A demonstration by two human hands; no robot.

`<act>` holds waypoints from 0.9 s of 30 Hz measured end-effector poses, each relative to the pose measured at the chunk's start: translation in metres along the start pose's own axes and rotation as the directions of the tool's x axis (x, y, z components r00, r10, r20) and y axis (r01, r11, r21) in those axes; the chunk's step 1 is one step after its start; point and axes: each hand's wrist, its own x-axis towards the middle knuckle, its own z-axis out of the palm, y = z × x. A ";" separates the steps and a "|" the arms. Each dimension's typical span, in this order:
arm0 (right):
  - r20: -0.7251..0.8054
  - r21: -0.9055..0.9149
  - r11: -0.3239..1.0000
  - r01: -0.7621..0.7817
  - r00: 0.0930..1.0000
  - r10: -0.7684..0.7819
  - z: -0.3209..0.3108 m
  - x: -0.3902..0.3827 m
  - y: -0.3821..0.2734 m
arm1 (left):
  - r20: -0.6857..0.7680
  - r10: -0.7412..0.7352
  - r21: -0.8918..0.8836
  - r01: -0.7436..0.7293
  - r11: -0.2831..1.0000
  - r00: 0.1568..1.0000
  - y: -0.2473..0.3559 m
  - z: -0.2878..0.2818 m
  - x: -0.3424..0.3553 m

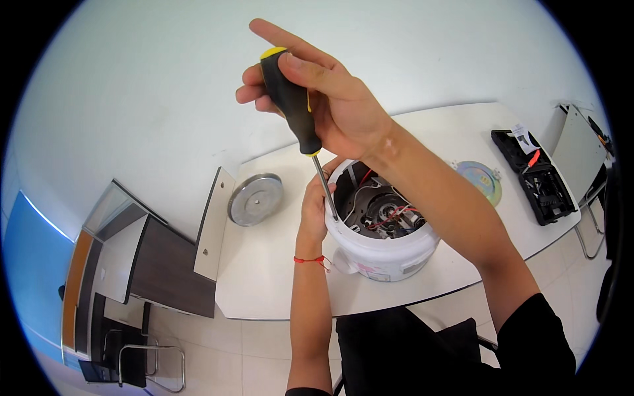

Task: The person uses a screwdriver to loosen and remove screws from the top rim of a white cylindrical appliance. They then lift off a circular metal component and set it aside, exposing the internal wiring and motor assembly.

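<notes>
A white, round rice cooker body (pixel 376 254) stands on the table, its open side facing up. Inside it, red and white wires (pixel 396 214) run around dark metal parts. My left hand (pixel 316 204) grips the body's left side at the rim, with some fingers hidden behind it. Above, my right hand (pixel 330 92) is closed around the black and yellow handle of a screwdriver (pixel 288 102), its index finger stretched out. The screwdriver slants down, and its tip meets the white rim just beside my left hand.
On the white table (pixel 264 277), a round silver metal plate (pixel 256 199) lies to the left. Right of the cooker is a shiny yellowish metal disc (pixel 480 181), partly behind my forearm. An open black tool case (pixel 538 175) sits at the right end. Chairs (pixel 142 356) stand lower left.
</notes>
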 end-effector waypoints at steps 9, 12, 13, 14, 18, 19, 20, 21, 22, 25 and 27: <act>-0.079 -0.063 0.998 0.019 0.997 -0.024 -0.008 0.004 0.005 | 0.039 -0.003 0.027 0.002 1.000 0.999 0.004 0.005 0.000; -0.146 -0.131 0.991 0.015 0.989 -0.034 0.000 0.002 0.005 | 0.029 0.003 0.005 -0.003 1.000 1.000 0.004 0.004 -0.001; -0.139 -0.133 0.991 0.004 0.990 -0.023 -0.001 0.002 0.003 | 0.021 0.003 -0.006 -0.002 1.000 1.000 0.003 0.004 0.000; -0.133 -0.134 0.991 -0.007 0.991 -0.011 -0.001 0.002 0.002 | 0.012 0.003 -0.017 -0.002 1.000 1.000 0.003 0.005 0.001; -0.045 -0.040 0.998 -0.042 0.998 0.040 -0.004 0.003 0.000 | 0.009 -0.004 -0.025 0.004 1.000 1.000 0.004 0.007 0.000; -0.011 0.000 0.999 -0.052 0.999 0.052 -0.005 0.003 0.000 | 0.010 -0.006 -0.030 0.006 1.000 1.000 0.004 0.006 0.000; 0.024 0.039 0.997 -0.064 0.998 0.063 -0.007 0.003 0.001 | 0.010 -0.007 -0.035 0.008 0.999 1.000 0.004 0.006 0.000; 0.058 0.057 0.996 -0.062 0.997 0.059 -0.010 0.004 0.000 | 0.017 -0.004 -0.030 0.005 1.000 1.000 0.004 0.007 0.001; 0.092 0.075 0.995 -0.061 0.994 0.054 -0.013 0.005 -0.002 | 0.023 -0.001 -0.026 0.002 1.000 1.000 0.005 0.008 0.001; 0.068 0.077 0.996 -0.044 0.997 0.039 -0.014 0.005 0.000 | 0.010 0.006 0.002 -0.006 1.000 1.000 0.001 0.003 0.002; -0.001 -0.004 1.000 -0.004 1.000 0.004 -0.011 0.004 0.003 | 0.006 0.002 0.011 -0.002 1.000 1.000 0.001 0.002 0.001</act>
